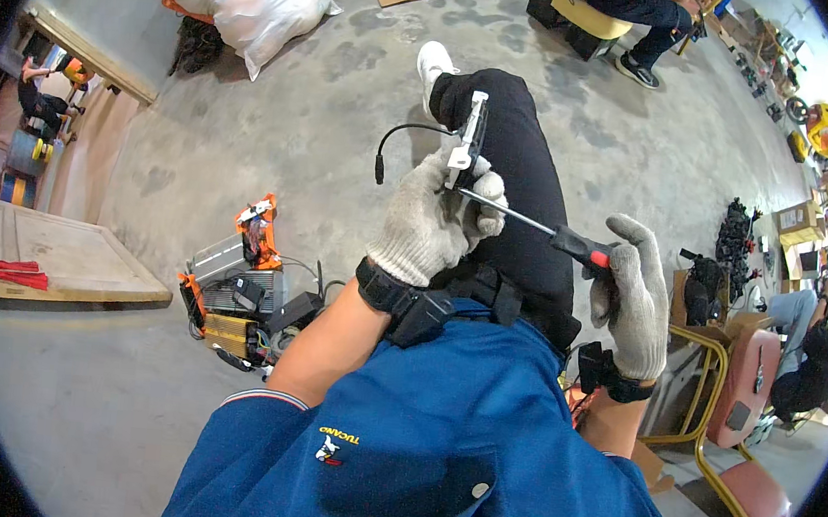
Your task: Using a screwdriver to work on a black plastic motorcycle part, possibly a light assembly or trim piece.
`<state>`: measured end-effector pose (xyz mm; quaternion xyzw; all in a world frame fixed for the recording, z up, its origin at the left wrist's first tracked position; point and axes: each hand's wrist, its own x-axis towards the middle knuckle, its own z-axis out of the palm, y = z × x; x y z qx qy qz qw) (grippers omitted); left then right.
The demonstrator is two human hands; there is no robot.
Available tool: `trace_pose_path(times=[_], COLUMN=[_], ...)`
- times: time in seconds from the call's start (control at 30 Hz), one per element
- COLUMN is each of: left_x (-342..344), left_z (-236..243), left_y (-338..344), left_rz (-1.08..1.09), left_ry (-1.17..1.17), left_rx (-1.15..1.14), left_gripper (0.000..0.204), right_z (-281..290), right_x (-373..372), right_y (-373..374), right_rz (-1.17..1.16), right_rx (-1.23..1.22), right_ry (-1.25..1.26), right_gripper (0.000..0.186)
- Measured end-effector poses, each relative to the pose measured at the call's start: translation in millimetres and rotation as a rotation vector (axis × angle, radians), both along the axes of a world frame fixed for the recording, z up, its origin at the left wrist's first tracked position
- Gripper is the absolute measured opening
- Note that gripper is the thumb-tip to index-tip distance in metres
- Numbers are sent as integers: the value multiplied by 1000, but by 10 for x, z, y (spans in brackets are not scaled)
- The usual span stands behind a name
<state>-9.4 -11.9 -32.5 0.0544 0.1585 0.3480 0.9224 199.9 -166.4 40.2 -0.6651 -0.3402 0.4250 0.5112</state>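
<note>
In the middle of the frame the gloved left hand (pixel 434 223) is clamped around a small white bracket (pixel 468 140) with a black cable (pixel 400 137) curling off to its left, holding it upright over the crossed knee so its screw faces sideways. The gloved right hand (pixel 633 295), right of centre, is wrapped around the black-and-red handle of a screwdriver (pixel 535 227), whose thin shaft runs left into the bracket, apparently lined up with a fastener. At lower left, a pile of orange and grey electronic parts (pixel 243 298) sits on the concrete floor (pixel 277 138), near the left arm.
</note>
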Motion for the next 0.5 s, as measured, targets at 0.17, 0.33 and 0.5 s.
trace_pose_path(times=[0.17, 0.33, 0.5], left_x=[28, -2, 28], left_z=[7, 18, -51], left_y=[-10, -28, -21], left_rz=[-3, 9, 6], left_ry=[-28, 2, -20], left_rx=[18, -10, -5], left_gripper=[31, 32, 34], right_z=[-257, 17, -131], right_x=[-87, 63, -84], right_y=[11, -17, -39], right_rz=[-71, 25, -76], right_rx=[275, -82, 131], right_ry=[-171, 117, -30], right_gripper=[48, 60, 59])
